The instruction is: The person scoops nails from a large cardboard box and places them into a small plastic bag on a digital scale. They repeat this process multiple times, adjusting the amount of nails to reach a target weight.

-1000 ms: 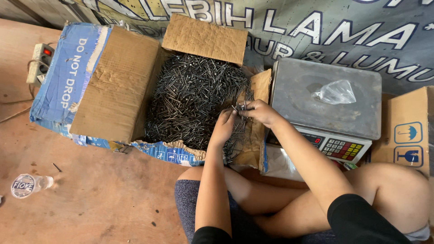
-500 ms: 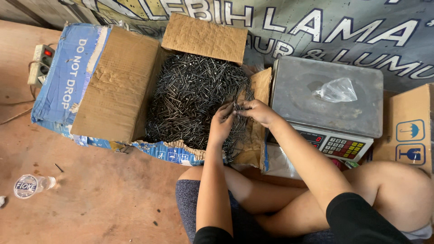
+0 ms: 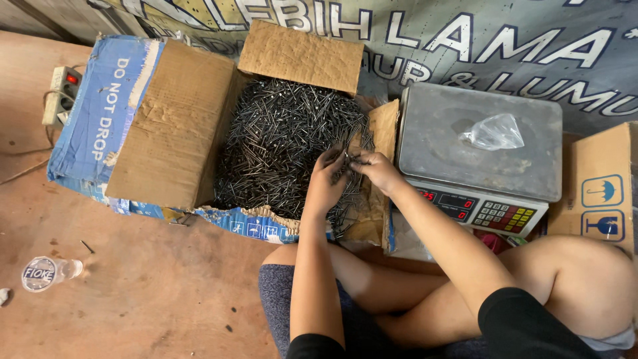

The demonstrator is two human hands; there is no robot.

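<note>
Seated cross-legged, the person reaches forward with both hands into an open cardboard box (image 3: 166,126) of dark nails (image 3: 279,139); the left hand (image 3: 325,186) and right hand (image 3: 375,169) are close together, fingertips meeting over a small bunch of nails at the pile's near right edge. Whether the fingers are clamped on them cannot be told. Just right of the right hand stands a grey scale (image 3: 478,149) with a clear plastic bag (image 3: 493,131) on its pan; far left lie a plastic cup (image 3: 41,272) and a power strip (image 3: 61,93).

Packaging, banner and display, head view.
Open blue-brown carton (image 3: 166,126) left; grey banner (image 3: 465,40) behind; red scale display (image 3: 445,203); brown box (image 3: 601,193) right.
</note>
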